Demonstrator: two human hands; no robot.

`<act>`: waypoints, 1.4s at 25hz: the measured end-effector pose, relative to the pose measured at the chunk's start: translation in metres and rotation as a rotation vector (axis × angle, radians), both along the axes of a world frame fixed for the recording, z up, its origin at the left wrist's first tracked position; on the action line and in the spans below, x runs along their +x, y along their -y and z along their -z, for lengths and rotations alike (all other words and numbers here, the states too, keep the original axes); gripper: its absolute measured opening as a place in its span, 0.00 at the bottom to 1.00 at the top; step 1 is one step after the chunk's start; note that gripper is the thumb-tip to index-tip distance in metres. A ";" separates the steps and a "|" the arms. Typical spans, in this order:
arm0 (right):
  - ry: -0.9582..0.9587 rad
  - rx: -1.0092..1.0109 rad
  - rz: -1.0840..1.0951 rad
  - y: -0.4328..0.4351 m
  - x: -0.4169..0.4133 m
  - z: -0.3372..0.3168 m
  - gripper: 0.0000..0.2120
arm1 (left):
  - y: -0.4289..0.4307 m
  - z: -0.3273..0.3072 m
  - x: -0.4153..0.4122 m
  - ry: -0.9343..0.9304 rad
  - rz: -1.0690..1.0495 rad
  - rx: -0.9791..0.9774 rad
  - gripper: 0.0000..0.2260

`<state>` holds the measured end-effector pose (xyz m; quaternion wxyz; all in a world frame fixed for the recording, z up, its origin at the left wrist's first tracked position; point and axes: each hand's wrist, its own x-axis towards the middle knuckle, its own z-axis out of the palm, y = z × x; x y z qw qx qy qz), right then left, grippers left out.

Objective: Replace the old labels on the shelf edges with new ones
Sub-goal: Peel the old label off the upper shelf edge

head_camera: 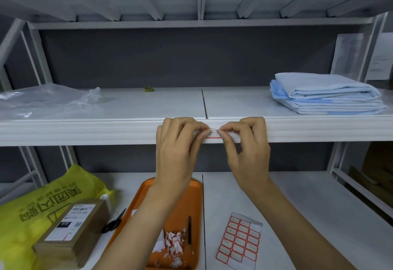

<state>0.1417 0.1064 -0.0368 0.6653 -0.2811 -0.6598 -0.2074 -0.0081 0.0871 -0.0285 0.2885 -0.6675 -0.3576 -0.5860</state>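
Observation:
A small white label with a red border (213, 134) sits on the front edge of the white shelf (85, 131), near the seam in the middle. My left hand (177, 148) pinches its left end and my right hand (244, 142) pinches its right end, fingertips almost meeting over it. Most of the label is hidden by my fingers. On the lower shelf lies a sheet of red-bordered labels (239, 241), below my right forearm. An orange tray (191, 201) under my left forearm holds a pile of torn label scraps (174, 243) and a dark pen (189, 230).
Black scissors (113, 221) lie left of the tray. A brown parcel box (70, 233) rests on a yellow bag (42, 201) at lower left. Folded blue cloths (325, 94) sit on the upper shelf's right, crumpled clear plastic (42, 101) on its left.

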 end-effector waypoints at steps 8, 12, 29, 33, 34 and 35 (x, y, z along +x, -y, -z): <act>0.002 0.004 0.051 0.000 -0.002 0.000 0.09 | -0.002 -0.004 0.001 -0.005 -0.059 0.038 0.10; -0.024 -0.024 0.058 0.002 -0.006 0.001 0.10 | -0.005 -0.003 0.002 -0.014 -0.055 0.060 0.12; 0.010 -0.013 0.224 0.001 -0.012 -0.003 0.11 | -0.004 -0.001 0.002 0.013 -0.051 0.033 0.11; 0.000 -0.019 0.105 0.001 -0.007 0.000 0.10 | -0.003 0.003 0.000 0.026 -0.032 0.007 0.12; -0.001 -0.020 0.097 0.000 -0.007 0.001 0.10 | -0.003 0.003 -0.001 0.023 -0.030 0.005 0.12; 0.001 -0.018 0.096 0.000 -0.007 0.000 0.10 | -0.003 0.003 -0.001 0.021 -0.029 0.011 0.11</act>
